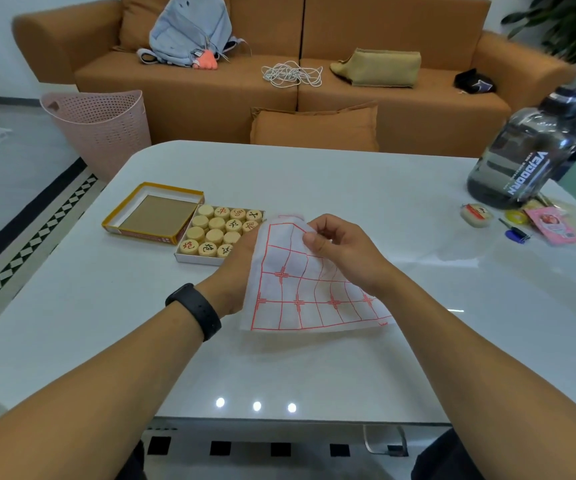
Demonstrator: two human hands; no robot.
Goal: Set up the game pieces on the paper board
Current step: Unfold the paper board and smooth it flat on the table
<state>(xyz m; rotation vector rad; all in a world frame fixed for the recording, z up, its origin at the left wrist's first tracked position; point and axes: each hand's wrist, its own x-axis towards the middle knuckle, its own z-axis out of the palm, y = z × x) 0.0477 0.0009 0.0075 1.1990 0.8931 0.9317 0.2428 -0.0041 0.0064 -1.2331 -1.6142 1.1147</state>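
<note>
Above the glossy white table (314, 188) | both hands hold the thin white paper board with red grid (300, 289) | right hand (345, 251) pinches its top edge | left hand (241, 271) mostly hidden behind, apparently gripping | round wooden game pieces (217, 230) in open box left

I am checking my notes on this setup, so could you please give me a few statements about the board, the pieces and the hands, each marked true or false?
1. The paper board lies flat and fully unfolded on the table. False: both hands hold it up, still partly folded.
2. The right hand pinches the board's upper edge. True.
3. The wooden pieces are already set out on the board. False: they sit in their open box.
4. The box lid lies beside the box, inner side up. True.
5. The left hand wears no wristband. False: a dark band circles that wrist.
</note>
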